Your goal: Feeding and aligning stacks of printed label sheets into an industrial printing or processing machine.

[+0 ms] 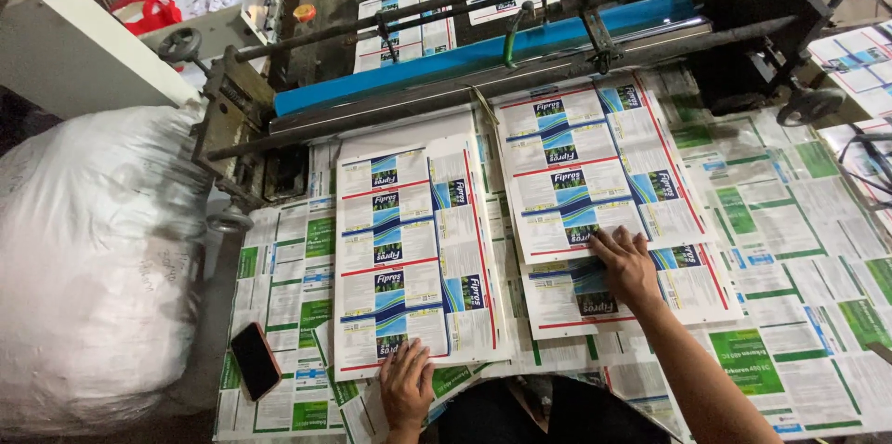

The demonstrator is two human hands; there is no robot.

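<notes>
Two hands lie flat and open, gripping nothing: left hand (406, 386) on the near sheet stack's (413, 254) bottom edge, right hand (628, 267) on the far stack (595, 170) below the blue roller (483, 54); thin, floppy, probably slippery sheets, best lifted by their edges.

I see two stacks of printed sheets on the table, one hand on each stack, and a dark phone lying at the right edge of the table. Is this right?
Not quite: the head view shows the phone at the left edge of the table, not the right. The rest holds: left hand on the left stack, right hand on the right stack.
</notes>
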